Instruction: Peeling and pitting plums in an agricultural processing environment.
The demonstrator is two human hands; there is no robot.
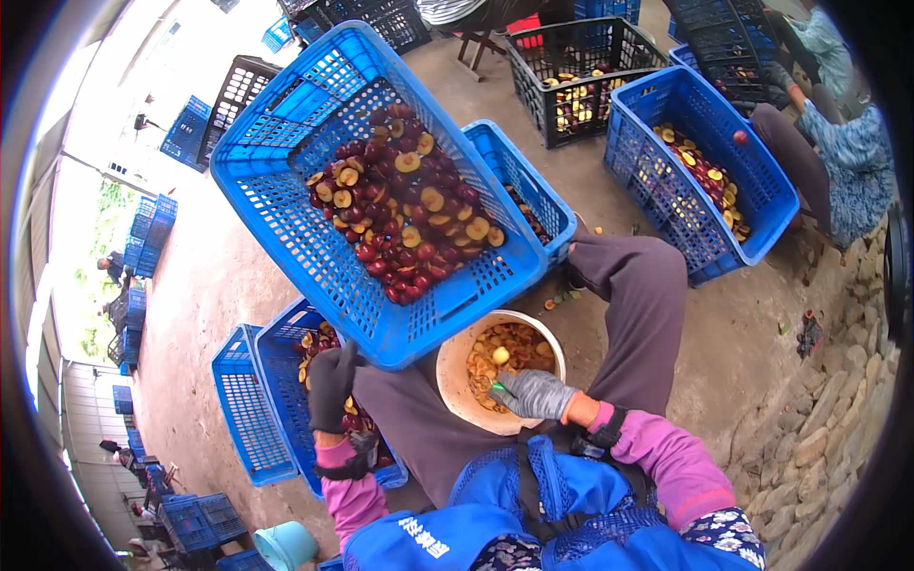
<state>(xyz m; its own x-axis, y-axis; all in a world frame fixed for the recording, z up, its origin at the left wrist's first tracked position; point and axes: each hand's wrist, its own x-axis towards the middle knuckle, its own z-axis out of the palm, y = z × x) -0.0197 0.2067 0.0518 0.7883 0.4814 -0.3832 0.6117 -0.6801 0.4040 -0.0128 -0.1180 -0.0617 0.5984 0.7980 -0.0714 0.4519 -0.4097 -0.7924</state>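
My right hand (538, 393), in a grey knit glove, reaches over a white bucket (449, 381) between my legs. Its fingers close round a small green tool (500, 387), mostly hidden by the glove. Brownish-yellow fruit pieces (509, 343) fill the bucket's bottom, with one pale round piece (500, 355) on top. At the left, my left hand (330, 388), dark-gloved, hangs over a blue crate (286, 381) of cut plums. One finger stands apart; nothing shows in it. Ahead of me a large tilted blue crate (390, 338) holds whole and halved plums (405, 209).
Another blue crate (528, 186) sits behind the large one. A nested blue crate (249, 409) lies at far left. To the right are a blue crate (657, 205) and a black crate (533, 95) of halves, beside a seated person (847, 181). Stones (819, 428) edge the right.
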